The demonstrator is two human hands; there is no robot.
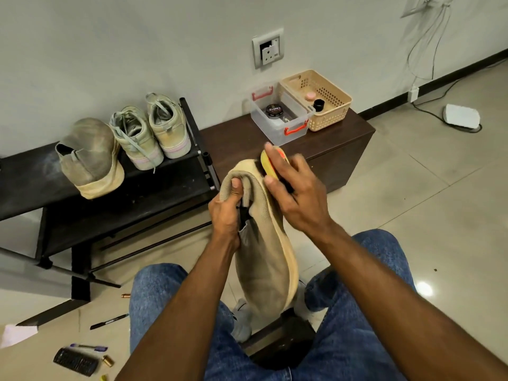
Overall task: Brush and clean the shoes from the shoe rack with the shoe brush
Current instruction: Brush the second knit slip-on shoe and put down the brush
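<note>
— What's that he's got there?

— A beige knit shoe (264, 257), held out over his knees, heel end up and toe pointing down toward a dark stool (283, 342) between his legs. The weave looks fairly clean and the pale sole runs down its right edge. His left hand (229, 213) pinches the collar, thumb on top of the fabric and fingers curled round it.

— And the other hand?

— The right hand (295, 192) is wrapped round a yellow shoe brush (268, 165), pressed against the upper part of the shoe, near the heel. There's an orange patch on the brush back.

— Can you see the bristles?

— Barely. A dark strip shows under the fingers; the rest is covered by the hand and smeared with blur.

— What about the rest of the shoes?

— On the black shoe rack (154, 188) to the left sits the matching shoe (90, 158), greyer and dustier, beside a pair of pale sneakers (151, 127). The rack's left end is cut off by the edge.

— And the tin in that clear box (280, 116)?

— Its label reads upside down; I can't make out more.
</note>
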